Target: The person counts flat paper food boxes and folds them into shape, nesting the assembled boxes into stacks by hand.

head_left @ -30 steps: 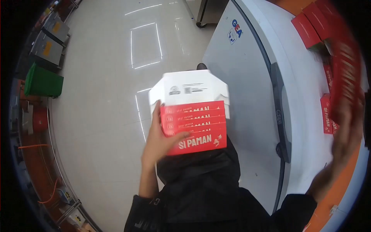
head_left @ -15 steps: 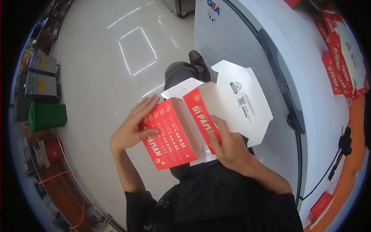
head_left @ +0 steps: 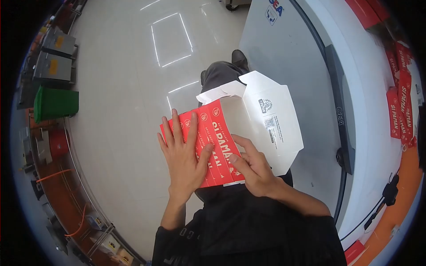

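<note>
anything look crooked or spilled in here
Only the red SI PAMAN cartons at far right look askew, overlapping at differing angles. The carton stack under the left hand looks orderly; no spill shows.

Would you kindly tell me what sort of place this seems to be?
Probably a food outlet's kitchen or storage area: the red, folded cardboard takeaway boxes printed "SI PAMAN" and "Spicy Chicken", the large grey-white GEA chest, apparently a freezer, and the green plastic bin suggest it.

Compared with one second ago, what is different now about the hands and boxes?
The right hand came from the far right and holds a red box against the other boxes. The left hand, before at their left edge, spreads across their fronts. The printed white flap stays open.
</note>
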A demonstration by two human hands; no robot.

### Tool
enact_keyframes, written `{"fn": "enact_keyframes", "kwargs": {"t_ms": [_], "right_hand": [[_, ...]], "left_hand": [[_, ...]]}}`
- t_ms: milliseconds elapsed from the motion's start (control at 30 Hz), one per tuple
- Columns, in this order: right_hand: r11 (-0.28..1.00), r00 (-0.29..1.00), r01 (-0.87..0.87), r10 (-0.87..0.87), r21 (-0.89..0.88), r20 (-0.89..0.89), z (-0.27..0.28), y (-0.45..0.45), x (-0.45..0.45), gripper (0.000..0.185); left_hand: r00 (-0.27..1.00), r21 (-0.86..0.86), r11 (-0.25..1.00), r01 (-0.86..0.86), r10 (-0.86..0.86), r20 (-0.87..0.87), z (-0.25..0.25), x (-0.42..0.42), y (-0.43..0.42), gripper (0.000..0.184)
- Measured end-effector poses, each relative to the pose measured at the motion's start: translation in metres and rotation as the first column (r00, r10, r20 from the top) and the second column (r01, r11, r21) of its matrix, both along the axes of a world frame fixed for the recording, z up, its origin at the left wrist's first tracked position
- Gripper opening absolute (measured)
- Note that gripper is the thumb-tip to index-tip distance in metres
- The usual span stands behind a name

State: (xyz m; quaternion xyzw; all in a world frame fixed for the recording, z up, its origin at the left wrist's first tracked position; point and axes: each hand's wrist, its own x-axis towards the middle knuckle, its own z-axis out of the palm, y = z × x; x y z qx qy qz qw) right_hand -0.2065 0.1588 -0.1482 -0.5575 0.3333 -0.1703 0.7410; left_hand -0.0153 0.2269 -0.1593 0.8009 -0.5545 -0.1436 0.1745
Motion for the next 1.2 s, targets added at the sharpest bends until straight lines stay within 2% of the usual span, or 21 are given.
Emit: {"fn": "enact_keyframes", "kwargs": {"t_ms": [133, 233, 300, 367, 400, 467, 567, 667, 700, 800, 900, 1000, 1100, 1200], "right_hand": [[0.991, 0.997, -0.069, 0.067, 0.114, 0.023, 0.020, -0.017, 0.000, 0.043], [0.937, 0.987, -0.157, 0.159, -0.313, -0.020, 0.016, -0.057, -0.008, 0.039], [0.894, 0.985, -0.029, -0.050, -0.448, -0.163, 0.005, -0.089, -0.006, 0.037], [0.674, 0.956, 0.008, -0.223, -0.739, -0.193, -0.008, -0.118, 0.007, 0.045], [0.582, 0.928, -0.143, -0.203, -0.801, -0.313, -0.018, -0.130, 0.009, 0.050], [0.520, 0.895, -0.353, -0.056, -0.778, -0.443, -0.042, -0.142, 0.011, 0.044], [0.559, 0.800, -0.487, -0.023, -0.671, -0.600, -0.042, -0.152, 0.025, 0.031], [0.560, 0.842, -0.434, -0.027, -0.706, -0.539, -0.042, -0.139, 0.035, 0.019], [0.510, 0.875, -0.383, -0.068, -0.771, -0.479, -0.048, -0.138, 0.035, 0.017], [0.408, 0.871, -0.411, -0.090, -0.815, -0.484, -0.042, -0.143, 0.027, 0.019], [0.339, 0.756, -0.570, -0.139, -0.748, -0.640, -0.021, -0.149, 0.024, 0.030], [0.261, 0.797, -0.535, -0.160, -0.803, -0.583, -0.029, -0.144, 0.026, 0.023], [0.264, 0.767, -0.591, -0.106, -0.762, -0.632, -0.025, -0.144, 0.023, 0.030], [0.307, 0.804, -0.530, -0.112, -0.790, -0.584, -0.032, -0.144, 0.019, 0.030]], "left_hand": [[1.000, -0.007, 1.000, 0.022, -0.022, -0.012, 0.006, -0.004, -0.014, 0.070], [0.999, -0.009, 0.999, 0.040, -0.040, -0.018, 0.005, -0.003, -0.021, 0.068], [0.999, -0.017, 0.999, 0.039, -0.040, -0.022, 0.004, -0.002, -0.022, 0.067], [0.999, -0.032, 0.999, 0.044, -0.045, -0.022, 0.002, -0.003, -0.023, 0.066], [0.999, -0.026, 0.999, 0.041, -0.042, -0.016, 0.002, -0.006, -0.025, 0.066], [0.999, -0.009, 0.999, 0.034, -0.034, -0.005, 0.004, -0.011, -0.027, 0.065], [0.999, 0.006, 0.999, 0.039, -0.039, 0.025, 0.006, -0.013, -0.027, 0.064], [1.000, -0.002, 1.000, 0.020, -0.020, 0.017, 0.003, -0.011, -0.026, 0.064], [1.000, -0.002, 1.000, 0.018, -0.018, -0.001, 0.002, -0.010, -0.025, 0.065], [0.999, -0.010, 1.000, 0.024, -0.024, -0.037, -0.001, -0.006, -0.024, 0.069], [0.999, -0.017, 0.999, 0.035, -0.035, -0.031, -0.001, -0.006, -0.025, 0.079], [0.999, -0.028, 0.999, 0.032, -0.033, -0.033, 0.000, -0.009, -0.027, 0.090], [0.999, -0.018, 1.000, 0.008, -0.009, -0.046, 0.001, -0.010, -0.030, 0.094], [1.000, 0.002, 1.000, -0.006, 0.006, -0.019, 0.002, -0.013, -0.030, 0.094]]}}
